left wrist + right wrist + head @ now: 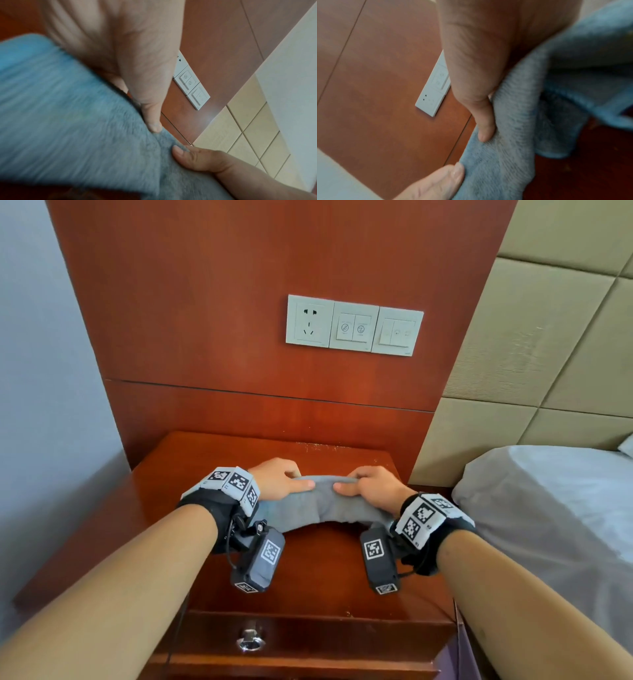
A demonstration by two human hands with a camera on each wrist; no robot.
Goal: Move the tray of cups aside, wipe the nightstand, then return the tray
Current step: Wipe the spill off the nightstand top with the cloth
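Note:
A grey-blue fleecy cloth (pixel 322 503) is held a little above the red-brown nightstand (pixel 308 570), its lower edge sagging towards the wood. My left hand (pixel 284 482) pinches its upper edge on the left, thumb on the near side. My right hand (pixel 364 486) pinches the same edge close beside it. In the left wrist view my left thumb (pixel 152 119) presses the cloth (pixel 77 121) and the right thumb (pixel 197 158) meets it from below. The right wrist view shows the cloth (pixel 513 155) folded over itself under my right thumb. No tray or cups are in view.
A wooden wall panel (pixel 239 302) with a socket and switch plates (pixel 354 325) rises behind the nightstand. A bed with a grey cover (pixel 548 508) and a padded headboard (pixel 548 337) lie to the right. A drawer knob (pixel 250 640) sits on the front.

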